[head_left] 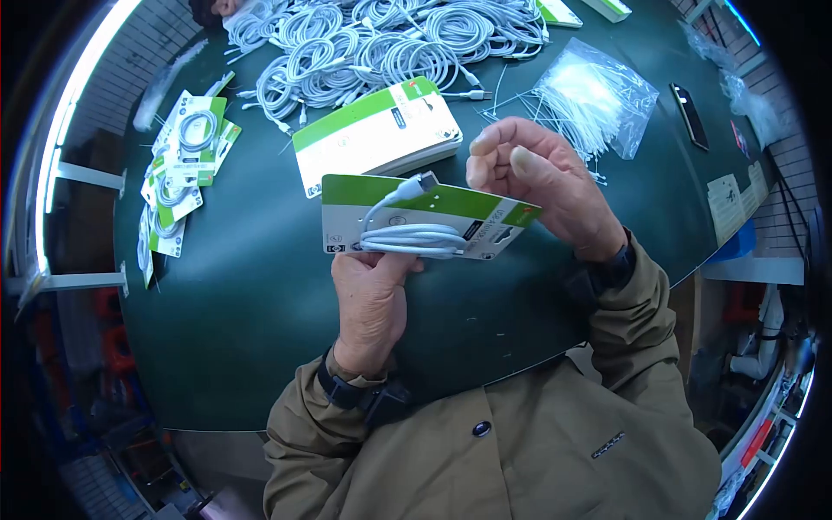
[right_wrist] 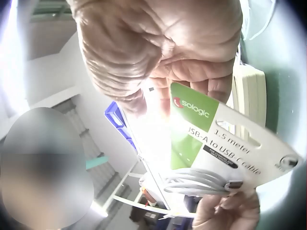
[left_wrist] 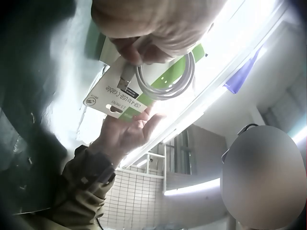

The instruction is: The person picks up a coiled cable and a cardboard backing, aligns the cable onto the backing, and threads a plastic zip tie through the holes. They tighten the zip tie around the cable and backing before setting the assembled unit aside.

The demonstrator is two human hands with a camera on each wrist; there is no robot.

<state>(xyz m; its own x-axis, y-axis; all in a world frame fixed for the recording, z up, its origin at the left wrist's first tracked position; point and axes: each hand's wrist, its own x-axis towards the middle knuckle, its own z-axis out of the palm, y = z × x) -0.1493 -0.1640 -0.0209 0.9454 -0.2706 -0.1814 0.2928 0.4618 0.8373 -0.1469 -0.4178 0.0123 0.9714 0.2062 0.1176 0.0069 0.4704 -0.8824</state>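
My left hand (head_left: 373, 299) pinches the lower edge of a green and white cable card (head_left: 347, 212), thumb in front. A coiled white USB cable (head_left: 412, 238) lies against the card's face, one plug (head_left: 420, 184) sticking up past the coil. The left wrist view shows the thumb and fingers at the coil (left_wrist: 187, 79). My right hand (head_left: 555, 186) is raised by the card's right end, fingers loosely bent and nothing visible between them. In the right wrist view its fingers hang just beyond the card's green corner (right_wrist: 194, 108), near the hang hole.
A stack of blank cable cards (head_left: 373, 130) lies just beyond my hands, below a heap of coiled cables (head_left: 373, 52). White ties (head_left: 563, 113) spill from a clear bag (head_left: 620, 87). Cards with cables (head_left: 186, 143) pile at left; a phone (head_left: 689, 117) lies right.
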